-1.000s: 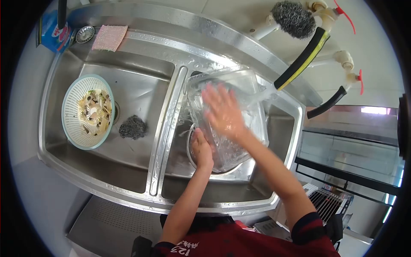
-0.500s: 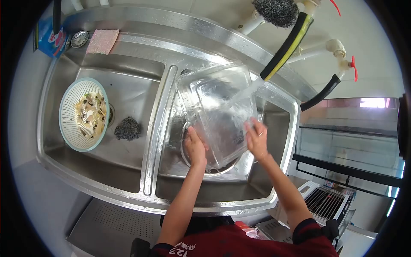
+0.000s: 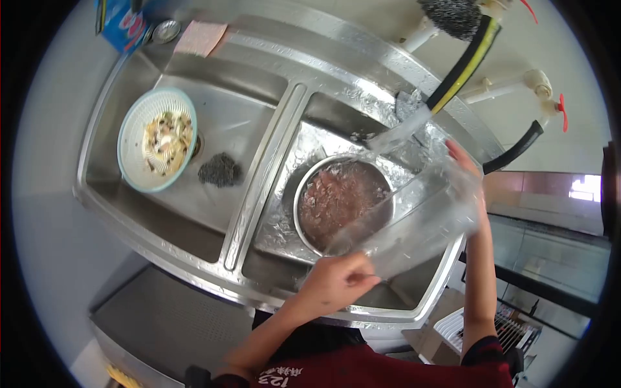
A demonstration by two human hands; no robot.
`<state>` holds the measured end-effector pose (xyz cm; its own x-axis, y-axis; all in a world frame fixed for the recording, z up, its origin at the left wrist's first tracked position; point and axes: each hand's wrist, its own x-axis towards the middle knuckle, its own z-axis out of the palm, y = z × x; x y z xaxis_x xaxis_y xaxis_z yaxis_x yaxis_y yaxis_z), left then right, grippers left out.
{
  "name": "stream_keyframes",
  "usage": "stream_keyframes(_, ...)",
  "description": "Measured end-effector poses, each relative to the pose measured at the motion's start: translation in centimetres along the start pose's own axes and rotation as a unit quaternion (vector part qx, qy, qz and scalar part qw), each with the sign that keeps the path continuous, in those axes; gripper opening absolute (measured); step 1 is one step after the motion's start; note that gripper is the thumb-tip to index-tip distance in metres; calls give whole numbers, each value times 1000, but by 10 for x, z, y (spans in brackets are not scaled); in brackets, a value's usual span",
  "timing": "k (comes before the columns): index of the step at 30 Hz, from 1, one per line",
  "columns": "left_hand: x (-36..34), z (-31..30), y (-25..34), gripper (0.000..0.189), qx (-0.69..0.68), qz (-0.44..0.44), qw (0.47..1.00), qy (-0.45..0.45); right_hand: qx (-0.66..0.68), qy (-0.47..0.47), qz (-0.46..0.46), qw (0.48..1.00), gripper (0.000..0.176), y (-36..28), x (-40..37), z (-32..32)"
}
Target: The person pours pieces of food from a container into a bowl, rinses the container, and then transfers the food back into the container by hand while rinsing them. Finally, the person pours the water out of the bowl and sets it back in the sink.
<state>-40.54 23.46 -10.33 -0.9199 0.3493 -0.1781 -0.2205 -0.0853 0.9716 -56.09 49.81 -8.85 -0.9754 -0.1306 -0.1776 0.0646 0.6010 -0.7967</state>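
Observation:
A clear plastic container (image 3: 420, 223), blurred by motion, is tilted over the right basin between my hands. My left hand (image 3: 339, 281) is closed on its near left corner. At the container's far right end is my right hand (image 3: 467, 184), gripping that side with the fingertips showing above the rim. A round metal bowl (image 3: 297, 205) below holds reddish pieces in water (image 3: 339, 200); the container hides part of its right side. Water (image 3: 398, 134) runs from the black and yellow hose (image 3: 466, 64) past the container's upper end.
In the left basin (image 3: 242, 123) are a colander (image 3: 129, 139) holding food scraps and a steel scourer (image 3: 220, 169). A pink cloth (image 3: 200, 39), a metal strainer (image 3: 166, 31) and a blue packet (image 3: 123, 26) lie along the back. Another black hose (image 3: 514, 149) hangs at right.
The container has moved right and toward me and tipped, uncovering the bowl. My left hand has come nearer along its edge; my right hand has gone up and right. The view has shifted.

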Motion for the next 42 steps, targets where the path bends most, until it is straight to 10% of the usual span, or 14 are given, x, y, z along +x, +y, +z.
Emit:
stream_keyframes(3, 15, 7, 11, 14, 120, 142, 982, -31, 185, 37, 81, 979, 44, -6, -51, -27)
stream_keyframes(5, 18, 12, 14, 10, 267, 237, 931, -75, 461, 54, 230, 856, 56, -3, -75, -46)
stream_keyframes(8, 26, 8, 14, 10, 443, 314, 838, -59, 350, -121, 251, 894, 69, -5, -90, -46)
stream_keyframes(12, 33, 6, 17, 11, 573, 253, 776, -73, 503, -34, 233, 832, 79, 43, -98, -1)
stream_keyframes(20, -61, 67, 67, 24, 190, 290, 932, 105, 772, 12, 187, 607, 64, 60, -209, 110)
stream_keyframes(28, -156, 24, 45, 15, 301, 229, 914, 148, 784, -235, 229, 527, 59, 105, -274, 142)
stream_keyframes(29, -175, 13, 47, 14, 316, 213, 905, 190, 529, -234, 176, 796, 52, 104, -269, 143)
stream_keyframes(30, -195, 4, 48, 13, 332, 193, 892, 237, 213, -208, 62, 952, 46, 95, -258, 140)
stream_keyframes(31, -219, -2, 47, 13, 353, 165, 877, 283, 588, -256, 151, 752, 44, 76, -249, 140)
stream_keyframes(32, -243, -8, 45, 13, 375, 117, 869, 302, 840, -246, 255, 411, 43, 61, -242, 148)
stream_keyframes(35, -317, -5, 27, 14, 406, 40, 839, 359, 649, -189, 256, 691, 43, 73, -182, 159)
stream_keyframes(42, -479, 38, -66, 20, 253, -104, 729, 627, 460, -195, 227, 836, 42, 83, -108, 243)
